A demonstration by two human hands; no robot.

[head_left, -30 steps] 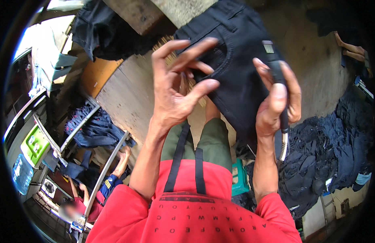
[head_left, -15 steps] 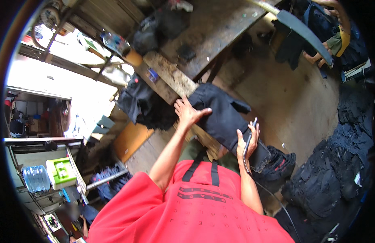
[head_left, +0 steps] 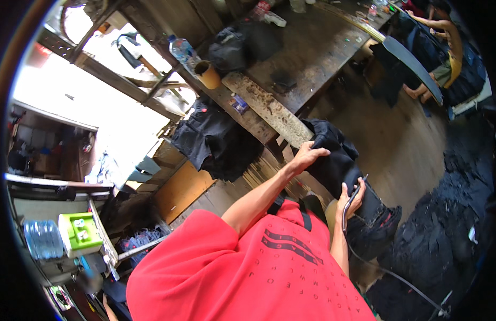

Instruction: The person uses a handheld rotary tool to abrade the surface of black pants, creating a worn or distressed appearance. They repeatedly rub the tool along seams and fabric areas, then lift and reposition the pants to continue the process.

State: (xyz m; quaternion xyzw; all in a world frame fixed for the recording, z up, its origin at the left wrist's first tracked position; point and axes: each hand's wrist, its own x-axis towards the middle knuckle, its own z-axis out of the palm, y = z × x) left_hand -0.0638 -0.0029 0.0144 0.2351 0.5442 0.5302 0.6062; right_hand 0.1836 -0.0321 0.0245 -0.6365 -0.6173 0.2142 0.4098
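A black cloth garment is drawn over the near end of a stained, narrow board. My left hand grips the garment near its upper edge, thumb stretched across the cloth. Lower down, my right hand holds a slim pen-shaped tool with its pointed tip up, close to the garment's right side. A thin grey cord runs from the tool down to the lower right. The fingertips of my right hand partly hide behind the tool and cloth.
A worn wooden table extends beyond the board. An orange cup and plastic bottle stand at its left. Black cloth hangs below; a dark cloth heap lies right. Another person sits far right.
My view has shifted, so the table and board sit further right. The garment has moved toward me along the board, baring more wood, and is more bunched. Both hands still hold on.
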